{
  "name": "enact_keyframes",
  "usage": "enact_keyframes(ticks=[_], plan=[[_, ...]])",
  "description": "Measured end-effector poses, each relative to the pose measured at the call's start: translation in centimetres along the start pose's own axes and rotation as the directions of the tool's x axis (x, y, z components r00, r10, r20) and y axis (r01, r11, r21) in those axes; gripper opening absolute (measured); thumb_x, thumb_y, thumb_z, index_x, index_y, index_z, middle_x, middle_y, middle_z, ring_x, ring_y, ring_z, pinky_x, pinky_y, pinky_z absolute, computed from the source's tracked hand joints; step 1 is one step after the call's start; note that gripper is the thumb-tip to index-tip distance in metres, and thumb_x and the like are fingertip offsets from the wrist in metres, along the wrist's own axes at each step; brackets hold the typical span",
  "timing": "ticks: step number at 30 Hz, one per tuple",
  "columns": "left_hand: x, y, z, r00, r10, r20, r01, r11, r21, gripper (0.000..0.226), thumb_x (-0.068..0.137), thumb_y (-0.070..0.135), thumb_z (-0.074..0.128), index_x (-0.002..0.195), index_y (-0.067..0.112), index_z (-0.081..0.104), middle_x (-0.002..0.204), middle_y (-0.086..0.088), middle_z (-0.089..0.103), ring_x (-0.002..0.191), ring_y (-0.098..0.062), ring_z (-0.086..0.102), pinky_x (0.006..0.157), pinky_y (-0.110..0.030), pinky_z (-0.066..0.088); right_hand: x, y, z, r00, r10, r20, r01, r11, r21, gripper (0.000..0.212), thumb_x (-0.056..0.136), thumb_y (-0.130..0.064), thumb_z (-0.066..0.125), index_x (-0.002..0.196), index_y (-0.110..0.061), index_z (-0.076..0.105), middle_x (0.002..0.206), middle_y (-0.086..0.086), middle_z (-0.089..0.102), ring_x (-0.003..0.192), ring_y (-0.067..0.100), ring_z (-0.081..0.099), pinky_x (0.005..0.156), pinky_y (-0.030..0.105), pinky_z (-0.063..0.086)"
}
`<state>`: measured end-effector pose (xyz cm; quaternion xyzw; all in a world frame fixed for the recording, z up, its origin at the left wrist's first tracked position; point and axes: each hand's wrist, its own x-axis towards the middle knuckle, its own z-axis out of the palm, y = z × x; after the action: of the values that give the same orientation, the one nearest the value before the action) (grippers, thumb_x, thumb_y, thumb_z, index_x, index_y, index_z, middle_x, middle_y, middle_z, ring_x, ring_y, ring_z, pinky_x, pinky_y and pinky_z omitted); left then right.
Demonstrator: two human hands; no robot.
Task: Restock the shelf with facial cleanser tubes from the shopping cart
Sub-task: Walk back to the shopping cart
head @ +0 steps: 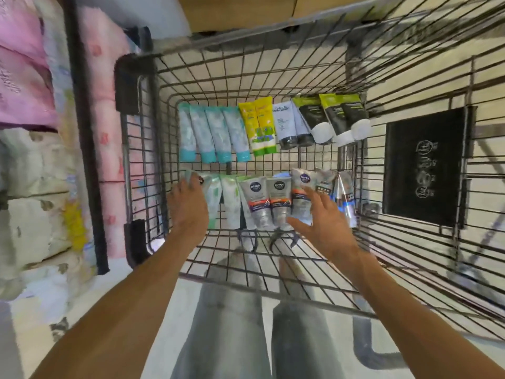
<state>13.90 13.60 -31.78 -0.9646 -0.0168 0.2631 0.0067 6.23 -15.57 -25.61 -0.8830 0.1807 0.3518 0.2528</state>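
Two rows of cleanser tubes lie in the wire shopping cart (273, 64). The far row holds teal-capped tubes (216, 132), two yellow tubes (259, 125), white tubes with black caps (285, 124) and black-and-green tubes (318, 119). The near row holds pale green tubes (228, 203) and grey Nivea tubes (257, 205). My left hand (188, 209) is curled around a pale tube (188, 175) at the near row's left end. My right hand (325, 225) grips a grey Nivea tube (300, 198), lifted slightly above its neighbours. The shelf is out of view.
Pink and cream soft packs (24, 77) are stacked on a dark-framed rack (84, 132) left of the cart. A black plate (423, 165) hangs on the cart's right wall. A cardboard box (237, 12) stands beyond the cart. My legs show through the cart floor.
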Motion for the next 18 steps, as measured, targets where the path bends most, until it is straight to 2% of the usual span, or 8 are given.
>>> enact_keyframes(ticks=[2,6,10,13,15,18], plan=[[0.2,0.1,0.5,1.0,-0.027,0.0,0.027,1.0,-0.012,0.072,0.09,0.009,0.069,0.152,0.008,0.031,0.141,-0.024,0.049,0.126,-0.041,0.048,0.107,-0.053,0.044,0.5,0.6,0.3,1.0,0.001,-0.001,-0.001,1.0,-0.007,0.098,0.076,-0.079,0.047,0.156,-0.026,0.028,0.146,0.007,0.047,0.133,0.031,0.048,0.108,0.053,0.044],[0.7,1.1,0.2,0.989,-0.115,0.09,0.124,0.986,-0.11,0.094,0.078,0.005,0.078,0.155,0.009,0.024,0.139,-0.024,0.039,0.128,-0.041,0.039,0.103,-0.052,0.047,1.1,1.0,0.6,1.0,0.002,-0.007,-0.002,0.999,-0.037,0.086,0.088,-0.065,0.061,0.156,-0.025,0.028,0.146,0.007,0.046,0.133,0.031,0.047,0.108,0.051,0.045],[-0.6,2.1,-0.7,0.987,-0.143,0.077,0.157,0.959,-0.234,0.084,0.074,0.006,0.083,0.144,0.005,0.037,0.136,-0.024,0.037,0.129,-0.04,0.035,0.099,-0.047,0.048,1.2,0.9,0.9,1.0,0.023,0.018,-0.022,0.999,-0.025,0.083,0.09,-0.062,0.061,0.155,-0.02,0.03,0.148,0.007,0.044,0.135,0.03,0.045,0.109,0.051,0.043],[-1.5,1.4,-0.4,0.994,-0.08,0.078,0.106,0.894,-0.436,0.084,0.073,0.006,0.08,0.146,0.019,0.039,0.127,-0.018,0.045,0.119,-0.035,0.044,0.093,-0.047,0.051,1.4,0.8,1.1,0.997,0.072,0.035,-0.073,0.997,0.019,0.081,0.091,-0.058,0.063,0.155,-0.018,0.032,0.147,0.009,0.044,0.134,0.031,0.046,0.108,0.052,0.044],[-1.8,1.0,-0.7,0.995,-0.011,0.103,0.07,0.801,-0.594,0.087,0.074,0.013,0.084,0.147,0.028,0.039,0.119,-0.006,0.06,0.106,-0.025,0.06,0.087,-0.042,0.055,1.8,0.7,1.2,0.993,0.114,0.039,-0.116,0.993,0.038,0.078,0.092,-0.055,0.064,0.154,-0.019,0.033,0.144,0.009,0.046,0.132,0.031,0.048,0.106,0.053,0.046],[-2.2,1.4,-2.0,0.981,0.051,0.186,0.113,0.632,-0.767,0.085,0.078,0.018,0.088,0.148,0.033,0.043,0.109,0.016,0.065,0.091,0.005,0.066,0.078,-0.02,0.053,2.8,0.7,1.4,0.981,0.193,0.037,-0.195,0.977,0.083,0.07,0.094,-0.05,0.065,0.149,-0.018,0.037,0.14,0.009,0.049,0.127,0.031,0.052,0.103,0.052,0.049]])
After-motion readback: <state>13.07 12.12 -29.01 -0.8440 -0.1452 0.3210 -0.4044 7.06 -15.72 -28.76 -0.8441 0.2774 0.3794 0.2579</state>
